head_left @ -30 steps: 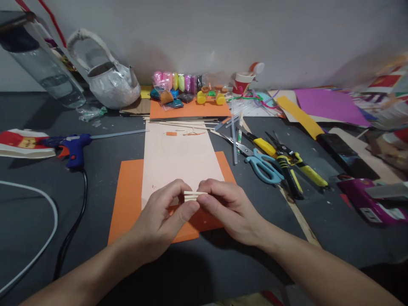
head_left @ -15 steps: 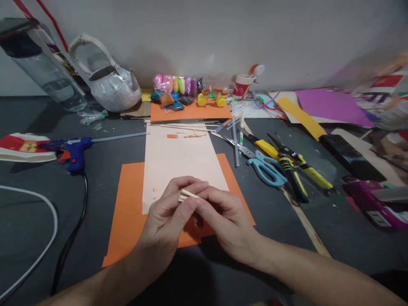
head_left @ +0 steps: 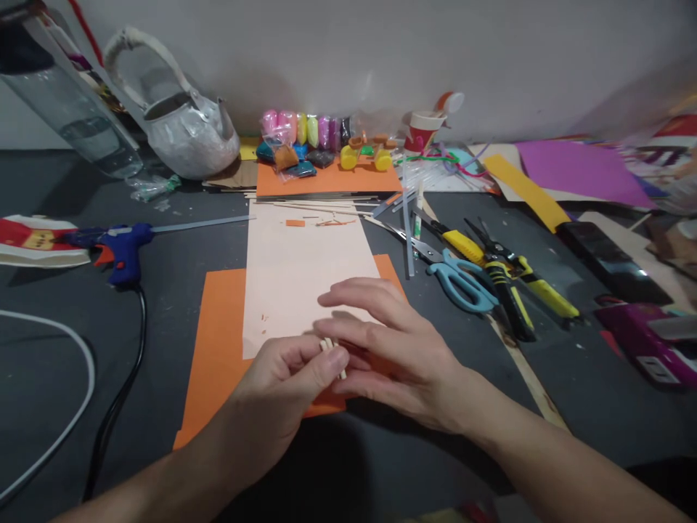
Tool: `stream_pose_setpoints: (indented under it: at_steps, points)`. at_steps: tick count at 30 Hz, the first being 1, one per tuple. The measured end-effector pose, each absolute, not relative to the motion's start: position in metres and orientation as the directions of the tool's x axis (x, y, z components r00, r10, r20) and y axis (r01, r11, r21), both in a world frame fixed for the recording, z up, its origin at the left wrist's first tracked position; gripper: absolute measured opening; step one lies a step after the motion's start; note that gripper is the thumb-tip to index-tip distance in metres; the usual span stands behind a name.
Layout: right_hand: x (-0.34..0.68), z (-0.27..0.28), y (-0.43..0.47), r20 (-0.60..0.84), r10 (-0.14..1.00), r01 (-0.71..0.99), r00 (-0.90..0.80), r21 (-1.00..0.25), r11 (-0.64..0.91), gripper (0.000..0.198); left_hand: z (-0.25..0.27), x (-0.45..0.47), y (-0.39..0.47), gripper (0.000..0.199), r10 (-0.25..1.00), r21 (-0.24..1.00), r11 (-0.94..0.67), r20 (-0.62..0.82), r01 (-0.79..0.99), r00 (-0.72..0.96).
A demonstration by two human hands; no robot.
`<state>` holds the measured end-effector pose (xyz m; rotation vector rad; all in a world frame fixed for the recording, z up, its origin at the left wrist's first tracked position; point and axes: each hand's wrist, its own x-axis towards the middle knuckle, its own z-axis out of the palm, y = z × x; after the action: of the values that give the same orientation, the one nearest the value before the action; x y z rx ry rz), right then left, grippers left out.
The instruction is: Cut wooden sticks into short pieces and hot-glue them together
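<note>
Several short pale wooden sticks (head_left: 328, 346) are pinched in a small bundle between the thumb and fingers of my left hand (head_left: 294, 374). Close on the right is my right hand (head_left: 403, 356), its fingers spread apart around the bundle's right side; none of the sticks is visibly gripped by it. Both hands are above the near part of a pale paper sheet (head_left: 305, 261), which lies over orange sheets (head_left: 218, 334). Small orange scraps (head_left: 295, 223) and thin sticks (head_left: 310, 205) lie toward the sheet's far end. My left fingers partly hide the sticks.
At left lie a blue glue gun (head_left: 128, 250) and its black cord (head_left: 123, 385). Blue-handled scissors (head_left: 462, 283) and yellow-black pliers (head_left: 506, 290) are at right, near a dark phone (head_left: 613, 261). Along the wall stand a silver kettle (head_left: 190, 138), clay packets (head_left: 305, 138) and a paper cup (head_left: 423, 132).
My right hand has let go and spread its fingers, moving slightly right. The sticks in my left hand have turned from lying sideways to more upright. The view has shifted slightly.
</note>
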<state>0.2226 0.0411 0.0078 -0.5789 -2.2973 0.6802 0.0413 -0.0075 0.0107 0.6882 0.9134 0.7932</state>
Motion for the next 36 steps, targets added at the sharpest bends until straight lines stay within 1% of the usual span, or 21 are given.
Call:
stream_pose_setpoints:
  at_steps: [3,6,8,12,15,17,19,21,23,26,29,31,33,36]
  points:
    - [0.2202,0.0059,0.0433,0.504,0.538,0.156,-0.676,-0.615,0.773,0.034,0.0083,0.0406,-0.0057,0.032,0.79,0.747,0.577,-0.408,-0.331,0.457]
    - [0.2209,0.0042,0.0446,0.497,0.533,0.153,-0.685,-0.617,0.772,0.032,0.0066,0.0385,-0.0042,0.03,0.746,0.695,0.625,-0.399,-0.356,0.533]
    - [0.2218,0.0035,0.045,0.495,0.523,0.149,-0.694,-0.612,0.776,0.033,0.0053,0.0372,-0.0042,0.03,0.723,0.667,0.655,-0.414,-0.356,0.553]
    - [0.2216,0.0015,0.046,0.516,0.493,0.127,-0.701,-0.59,0.797,0.035,0.0027,0.0366,-0.0059,0.03,0.707,0.658,0.681,-0.478,-0.32,0.522]
    - [0.2209,0.0007,0.0463,0.546,0.464,0.109,-0.698,-0.559,0.822,0.031,0.0034,0.0376,-0.0066,0.031,0.706,0.675,0.681,-0.503,-0.284,0.498]
    - [0.221,0.0014,0.0457,0.558,0.469,0.127,-0.685,-0.543,0.83,0.03,0.0055,0.0387,-0.0064,0.028,0.734,0.707,0.644,-0.465,-0.291,0.496]
    - [0.2214,0.003,0.0444,0.567,0.491,0.163,-0.662,-0.53,0.832,0.03,0.0079,0.0397,-0.0059,0.023,0.791,0.765,0.57,-0.412,-0.3,0.452]
    - [0.2218,0.0047,0.0429,0.572,0.507,0.197,-0.644,-0.517,0.833,0.031,0.0098,0.0403,-0.0053,0.02,0.847,0.832,0.489,-0.38,-0.262,0.373]
    - [0.2218,0.0052,0.0416,0.569,0.51,0.212,-0.644,-0.508,0.835,0.03,0.0105,0.0402,-0.005,0.023,0.864,0.862,0.461,-0.381,-0.21,0.329]
    - [0.2208,0.0027,0.0412,0.553,0.517,0.188,-0.653,-0.544,0.818,0.033,0.0097,0.0391,-0.005,0.024,0.843,0.834,0.504,-0.419,-0.224,0.338]
    - [0.2199,-0.0011,0.0421,0.532,0.527,0.137,-0.663,-0.606,0.784,0.039,0.0087,0.0382,-0.0059,0.021,0.787,0.754,0.598,-0.487,-0.272,0.379]
    - [0.2197,-0.0023,0.0425,0.525,0.532,0.125,-0.665,-0.624,0.772,0.036,0.0086,0.0381,-0.0065,0.021,0.758,0.712,0.637,-0.509,-0.295,0.408]
    - [0.2199,-0.002,0.0426,0.53,0.536,0.133,-0.657,-0.618,0.775,0.032,0.009,0.0383,-0.0069,0.02,0.76,0.708,0.633,-0.494,-0.313,0.422]
    - [0.2206,-0.0002,0.0419,0.54,0.542,0.169,-0.644,-0.59,0.789,0.029,0.0096,0.0386,-0.0073,0.022,0.781,0.741,0.599,-0.458,-0.304,0.425]
